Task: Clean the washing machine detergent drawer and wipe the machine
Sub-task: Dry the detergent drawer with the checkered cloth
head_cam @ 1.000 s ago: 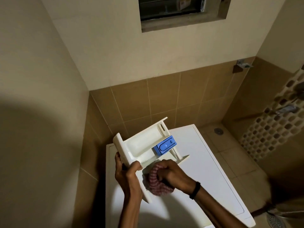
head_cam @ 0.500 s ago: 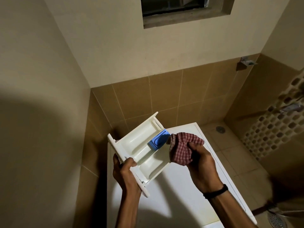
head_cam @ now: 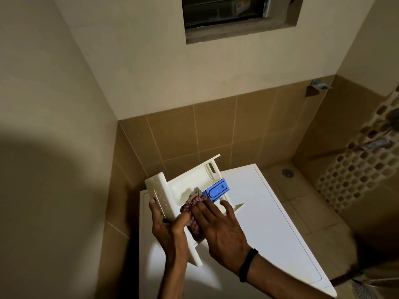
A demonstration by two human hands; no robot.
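The white detergent drawer is held in the air above the white washing machine, tilted with its open side toward me. A blue insert sits in its right part. My left hand grips the drawer's front panel at the lower left. My right hand presses a red checked cloth into the drawer's near compartment, fingers spread flat over it. Most of the cloth is hidden under my fingers.
The machine stands in a corner with a plain wall on the left and brown tiles behind. A floor drain lies on the tiled floor to the right. A window recess sits high above. A patterned wall is at the far right.
My right hand has brought the cloth from beside the blue insert down into the drawer's near compartment. The drawer has tilted a little in my left hand.
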